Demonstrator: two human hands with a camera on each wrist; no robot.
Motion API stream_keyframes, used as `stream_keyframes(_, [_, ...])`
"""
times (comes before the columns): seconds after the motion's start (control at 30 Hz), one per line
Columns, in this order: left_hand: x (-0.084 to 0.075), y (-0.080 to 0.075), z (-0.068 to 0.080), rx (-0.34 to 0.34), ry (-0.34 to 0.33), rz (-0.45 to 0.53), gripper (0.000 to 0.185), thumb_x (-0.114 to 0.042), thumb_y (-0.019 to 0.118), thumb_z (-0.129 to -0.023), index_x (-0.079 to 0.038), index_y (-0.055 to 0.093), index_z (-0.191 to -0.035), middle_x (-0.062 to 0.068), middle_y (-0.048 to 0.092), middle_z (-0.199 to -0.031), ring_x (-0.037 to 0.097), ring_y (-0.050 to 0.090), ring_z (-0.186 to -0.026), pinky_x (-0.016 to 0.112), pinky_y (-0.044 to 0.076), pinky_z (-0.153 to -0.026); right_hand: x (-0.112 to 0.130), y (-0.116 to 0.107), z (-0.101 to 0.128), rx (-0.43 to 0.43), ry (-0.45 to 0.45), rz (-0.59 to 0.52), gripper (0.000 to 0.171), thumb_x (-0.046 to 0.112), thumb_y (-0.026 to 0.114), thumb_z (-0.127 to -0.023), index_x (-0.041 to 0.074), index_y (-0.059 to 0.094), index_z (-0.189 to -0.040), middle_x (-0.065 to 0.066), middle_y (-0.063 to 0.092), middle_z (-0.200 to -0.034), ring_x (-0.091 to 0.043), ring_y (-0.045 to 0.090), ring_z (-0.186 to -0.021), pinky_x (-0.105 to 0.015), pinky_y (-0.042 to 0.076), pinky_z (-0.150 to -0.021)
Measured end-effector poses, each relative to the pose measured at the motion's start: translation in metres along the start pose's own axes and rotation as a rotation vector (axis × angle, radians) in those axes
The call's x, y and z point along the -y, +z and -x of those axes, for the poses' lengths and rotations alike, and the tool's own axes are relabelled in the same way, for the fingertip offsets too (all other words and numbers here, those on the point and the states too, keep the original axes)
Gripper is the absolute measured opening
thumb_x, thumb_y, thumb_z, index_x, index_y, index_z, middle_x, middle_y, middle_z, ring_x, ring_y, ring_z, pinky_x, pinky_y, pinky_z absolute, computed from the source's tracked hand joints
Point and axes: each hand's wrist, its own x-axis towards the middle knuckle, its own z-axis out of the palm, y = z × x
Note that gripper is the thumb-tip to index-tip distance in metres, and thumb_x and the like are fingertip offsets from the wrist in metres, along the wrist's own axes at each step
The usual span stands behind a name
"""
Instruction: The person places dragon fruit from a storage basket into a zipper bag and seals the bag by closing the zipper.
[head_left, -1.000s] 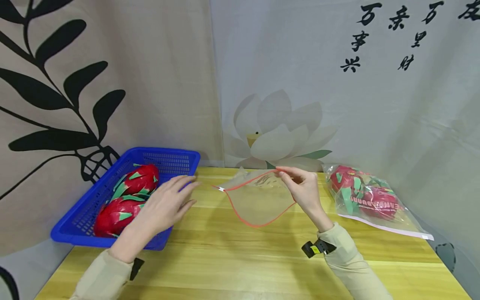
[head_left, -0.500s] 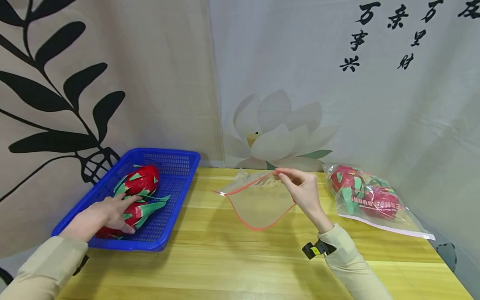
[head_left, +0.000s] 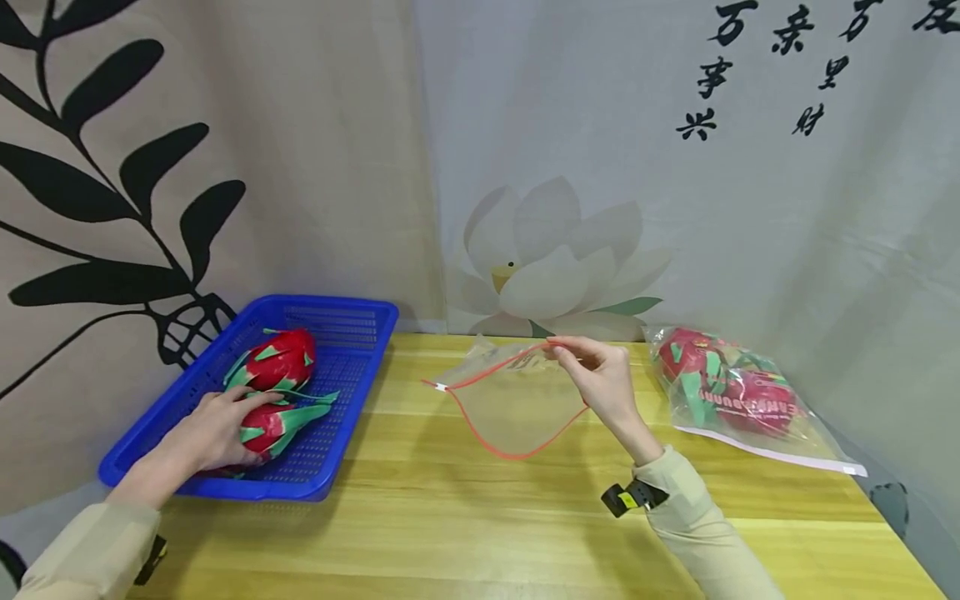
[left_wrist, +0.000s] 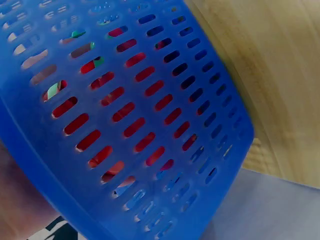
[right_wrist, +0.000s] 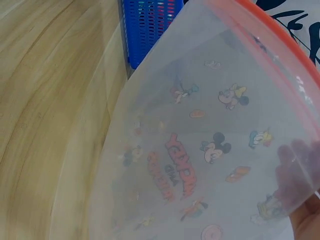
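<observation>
Between the right hand's fingers the orange rim of a clear zip bag is pinched and lifted, so its mouth hangs open above the tabletop. Left hand fingers curl round the nearer dragon fruit inside the blue basket; another fruit lies behind it. A filled bag rests far right.
</observation>
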Motion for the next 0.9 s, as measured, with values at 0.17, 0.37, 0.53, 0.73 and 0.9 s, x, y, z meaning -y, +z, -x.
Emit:
stream_keyframes(0.17, [0.003,0.000,0.003,-0.065,0.041,0.021,0.081,-0.033,0.091,-0.050,-0.011,0.060,-0.122,0.030,0.054,-0.118,0.054,0.055,-0.095,0.065,0.050,-0.069,0.002,0.001,-0.001,-0.004,0.002,0.002,0.019,-0.002,0.059,-0.089,-0.010,0.068,-0.103,-0.028,0.070,-0.092,0.010,0.055,-0.054,-0.012,0.034,-0.045])
stream_keyframes(0.37, [0.002,0.000,0.009,-0.121,0.041,0.008,0.078,-0.033,0.090,-0.053,-0.014,0.060,-0.122,0.028,0.057,-0.118,0.050,0.057,-0.098,0.061,0.052,-0.063,0.004,0.001,-0.002,-0.002,-0.006,0.017,0.019,-0.002,0.059,-0.089,-0.012,0.067,-0.103,-0.028,0.070,-0.092,0.012,0.059,-0.063,-0.011,0.039,-0.049])
stream_keyframes(0.53, [-0.004,-0.003,0.011,-0.162,0.047,-0.039,0.078,-0.032,0.089,-0.054,-0.018,0.059,-0.124,0.027,0.054,-0.127,0.055,0.049,-0.107,0.059,0.051,-0.055,0.005,0.001,-0.002,-0.009,-0.022,0.027,0.018,-0.002,0.060,-0.088,-0.011,0.068,-0.102,-0.027,0.071,-0.091,0.013,0.063,-0.073,-0.010,0.046,-0.059])
stream_keyframes(0.73, [-0.013,-0.013,0.014,-0.326,0.153,-0.120,0.084,-0.026,0.092,-0.049,-0.019,0.056,-0.125,0.025,0.052,-0.126,0.053,0.045,-0.109,0.058,0.052,-0.051,0.005,0.001,-0.003,-0.007,-0.019,0.020,0.017,-0.003,0.060,-0.088,-0.009,0.069,-0.102,-0.027,0.070,-0.092,0.011,0.063,-0.073,-0.010,0.047,-0.059])
stream_keyframes(0.9, [-0.026,-0.020,0.012,-0.472,0.258,-0.172,0.091,-0.037,0.091,-0.053,-0.020,0.050,-0.132,0.022,0.050,-0.131,0.049,0.045,-0.115,0.064,0.051,-0.062,0.005,0.000,-0.003,-0.013,-0.008,0.013,0.017,-0.003,0.060,-0.089,-0.010,0.068,-0.102,-0.028,0.070,-0.092,0.010,0.064,-0.075,-0.010,0.052,-0.068])
